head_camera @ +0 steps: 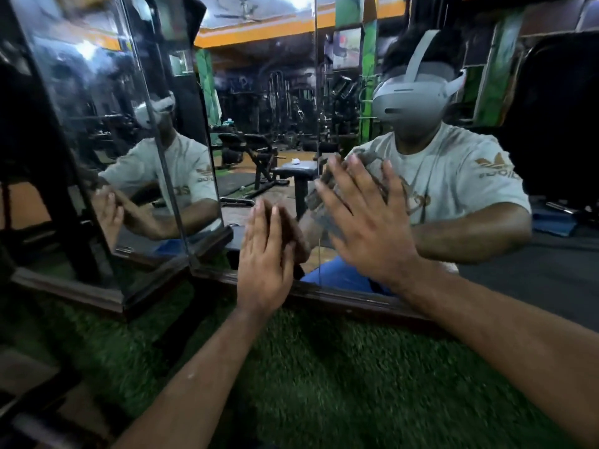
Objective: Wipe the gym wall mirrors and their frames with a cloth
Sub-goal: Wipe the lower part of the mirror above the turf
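Fingers straight, the right hand (pixel 363 222) presses a grey cloth (pixel 324 202) flat against the wall mirror (pixel 275 124); just left of it the left hand (pixel 267 254) lies flat on the glass, holding nothing, above the dark wooden frame (pixel 340 299)

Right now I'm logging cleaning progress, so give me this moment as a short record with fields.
setting: gym, wall mirror above green turf
left hand: flat on the glass, fingers straight, no cloth
right hand: fingers spread, presses a grey cloth to the mirror
frame: dark wood along the mirror's bottom edge, untouched by either hand
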Action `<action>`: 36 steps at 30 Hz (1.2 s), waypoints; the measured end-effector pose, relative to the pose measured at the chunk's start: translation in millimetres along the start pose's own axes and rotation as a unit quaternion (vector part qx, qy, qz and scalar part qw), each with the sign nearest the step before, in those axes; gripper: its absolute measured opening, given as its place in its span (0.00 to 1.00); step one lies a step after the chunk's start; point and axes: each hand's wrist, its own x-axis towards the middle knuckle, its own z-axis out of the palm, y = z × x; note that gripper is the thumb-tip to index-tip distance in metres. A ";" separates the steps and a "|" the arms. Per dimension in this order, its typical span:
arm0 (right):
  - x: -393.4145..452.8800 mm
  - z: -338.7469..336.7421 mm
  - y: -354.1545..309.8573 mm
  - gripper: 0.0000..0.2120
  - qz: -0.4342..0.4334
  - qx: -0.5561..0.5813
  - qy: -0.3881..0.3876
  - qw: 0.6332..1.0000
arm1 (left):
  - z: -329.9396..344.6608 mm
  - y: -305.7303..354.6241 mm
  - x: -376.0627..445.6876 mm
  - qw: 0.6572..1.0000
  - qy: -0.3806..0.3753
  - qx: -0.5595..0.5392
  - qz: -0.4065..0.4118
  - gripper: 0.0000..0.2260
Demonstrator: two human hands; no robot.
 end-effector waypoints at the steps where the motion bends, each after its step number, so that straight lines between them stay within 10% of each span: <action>1: -3.5 4.1 -8.5 0.29 -0.030 -0.003 -0.015 0.999 | 1.1 -3.7 -0.8 1.000 -0.005 -0.001 0.014 0.27; 6: -35.2 6.5 -26.2 0.30 -0.241 -0.008 -0.136 0.961 | -1.5 -10.8 -1.3 0.999 0.013 -0.022 0.041 0.25; 12: 33.1 9.3 -8.5 0.27 -0.068 0.008 -0.059 0.996 | -8.8 -34.1 2.2 0.999 0.038 0.005 0.011 0.25; 19: -31.7 22.4 -71.8 0.31 -0.270 0.026 -0.182 0.945 | -2.3 -57.9 -26.5 0.998 0.042 0.029 0.043 0.24; 27: 30.8 22.5 -63.0 0.30 -0.102 0.012 -0.061 0.993 | -7.5 -83.4 -17.8 0.998 0.036 0.046 0.000 0.28; 36: 10.3 37.5 -104.5 0.28 -0.259 0.007 -0.156 0.953 | -15.4 -112.9 -17.0 0.996 0.022 0.077 0.037 0.27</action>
